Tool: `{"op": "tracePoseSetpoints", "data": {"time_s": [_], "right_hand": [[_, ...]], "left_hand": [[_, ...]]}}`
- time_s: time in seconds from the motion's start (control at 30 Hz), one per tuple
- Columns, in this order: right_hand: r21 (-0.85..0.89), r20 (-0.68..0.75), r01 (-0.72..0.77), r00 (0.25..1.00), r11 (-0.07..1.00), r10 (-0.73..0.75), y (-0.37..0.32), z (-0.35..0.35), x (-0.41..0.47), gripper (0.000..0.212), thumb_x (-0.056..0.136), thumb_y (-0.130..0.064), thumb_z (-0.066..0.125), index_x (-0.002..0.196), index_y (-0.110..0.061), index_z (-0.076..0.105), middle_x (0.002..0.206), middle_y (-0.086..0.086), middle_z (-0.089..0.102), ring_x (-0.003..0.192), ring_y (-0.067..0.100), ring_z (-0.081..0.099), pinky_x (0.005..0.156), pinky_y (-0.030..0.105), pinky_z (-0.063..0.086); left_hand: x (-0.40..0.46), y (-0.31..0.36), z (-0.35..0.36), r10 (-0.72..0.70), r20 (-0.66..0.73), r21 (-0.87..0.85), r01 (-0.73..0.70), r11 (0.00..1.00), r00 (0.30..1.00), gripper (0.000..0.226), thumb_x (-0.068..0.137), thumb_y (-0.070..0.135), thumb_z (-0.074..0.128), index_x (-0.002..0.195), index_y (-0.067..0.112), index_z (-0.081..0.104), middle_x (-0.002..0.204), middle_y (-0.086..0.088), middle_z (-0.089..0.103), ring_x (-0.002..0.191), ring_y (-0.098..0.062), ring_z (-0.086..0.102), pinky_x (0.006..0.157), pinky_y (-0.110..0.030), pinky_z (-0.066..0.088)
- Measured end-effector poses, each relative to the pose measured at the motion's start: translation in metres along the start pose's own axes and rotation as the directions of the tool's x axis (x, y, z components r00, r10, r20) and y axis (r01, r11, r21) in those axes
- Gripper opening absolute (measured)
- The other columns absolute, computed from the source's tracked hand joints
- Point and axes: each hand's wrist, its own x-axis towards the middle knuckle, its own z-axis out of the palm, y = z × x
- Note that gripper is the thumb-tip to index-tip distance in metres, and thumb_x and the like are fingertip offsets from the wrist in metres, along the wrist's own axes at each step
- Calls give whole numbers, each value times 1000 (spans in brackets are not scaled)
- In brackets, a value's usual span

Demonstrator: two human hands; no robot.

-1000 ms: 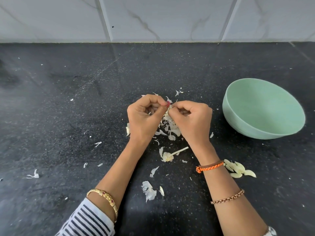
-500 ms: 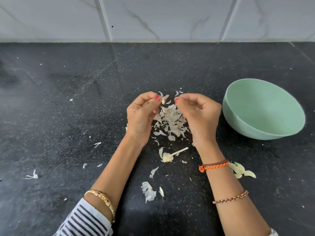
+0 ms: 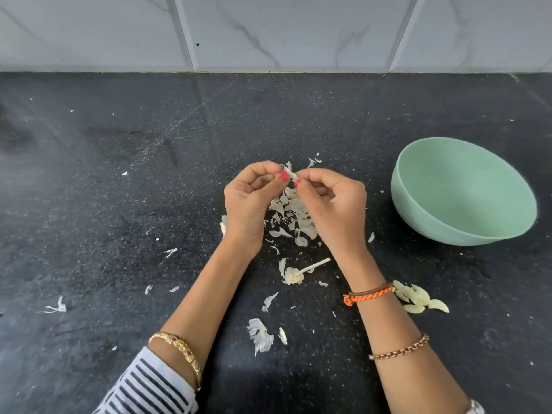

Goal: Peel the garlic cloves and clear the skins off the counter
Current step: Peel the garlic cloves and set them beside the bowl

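Both my hands, left hand (image 3: pixel 248 201) and right hand (image 3: pixel 331 204), pinch one small garlic clove (image 3: pixel 291 174) above the skin pile (image 3: pixel 294 215), left of the bowl (image 3: pixel 463 192). It's light, firm, slippery; I'd grip its ends and tear the brittle papery skin.

The worktop (image 3: pixel 119 204) before me is black stone with fine white speckles, polished, with a dull sheen. The wall tiles (image 3: pixel 268 28) behind it are glossy, white with grey marble veins. The bowl (image 3: pixel 463 192) looks like matt plastic, pale green and smooth. The garlic skins (image 3: pixel 294 213) are thin, dry and papery; the peeled cloves (image 3: pixel 418 300) look smooth and slightly waxy. On my left wrist sits a shiny gold metal bangle (image 3: pixel 179 351), next to a striped cloth sleeve (image 3: pixel 149 386).
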Motion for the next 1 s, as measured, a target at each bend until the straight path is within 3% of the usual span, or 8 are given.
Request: {"op": "tracePoseSetpoints", "data": {"time_s": [0.2, 0.4, 0.6, 0.77, 0.87, 1.0], "right_hand": [[135, 55, -122, 992, 983, 116, -7, 1, -1, 14, 85, 0, 62, 88, -11, 70, 77, -5, 69, 72, 5, 64, 69, 20, 54], [205, 69, -251, 968, 946, 242, -15, 2, -3, 25, 85, 0, 60, 73, -21, 66, 66, -3, 64, 61, 7, 56, 56, 17, 47], [218, 60, -304, 953, 927, 298, -17, 1, -2, 28, 83, 4, 57, 65, -17, 63, 56, 0, 53, 56, 11, 44, 49, 15, 36], [252, 78, -347, 938, 903, 339, -20, -1, 0, 29, 84, 5, 52, 64, -13, 63, 65, 11, 47, 62, 19, 38, 46, 16, 30], [270, 101, -354, 935, 895, 339, -21, -1, 0, 30, 84, 6, 51, 63, -12, 63, 65, 11, 46, 63, 20, 36, 47, 15, 30], [240, 108, -312, 950, 919, 294, -13, -1, 0, 19, 83, 6, 52, 66, 8, 61, 59, 9, 41, 57, 19, 31, 48, 20, 27]], "left_hand": [[1, 0, -4, 64, -24, 20, -63, 998, 998, 14, 67, 1, 68, 74, 11, 60, 61, 7, 66, 62, -5, 61, 67, -18, 50], [2, -1, -4, 52, 3, 79, -52, 995, 999, 24, 76, -13, 61, 75, 11, 58, 60, 8, 66, 62, -2, 61, 66, -16, 50], [1, 2, -4, 18, 34, 94, -21, 995, 999, 27, 77, -15, 59, 73, 11, 55, 57, 10, 62, 60, -2, 59, 66, -16, 49], [0, 5, 3, -205, 77, -158, 215, 964, 976, 27, 80, -14, 50, 72, 12, 52, 52, 9, 58, 53, -1, 56, 59, -13, 48], [2, 7, 3, -294, 88, -216, 307, 927, 952, 24, 79, -10, 50, 71, 12, 52, 52, 8, 59, 52, -1, 55, 56, -12, 47], [1, 11, 3, -384, 105, -277, 398, 875, 917, 24, 71, -4, 52, 56, 12, 60, 53, 4, 55, 48, -3, 49, 47, -11, 40]]}}
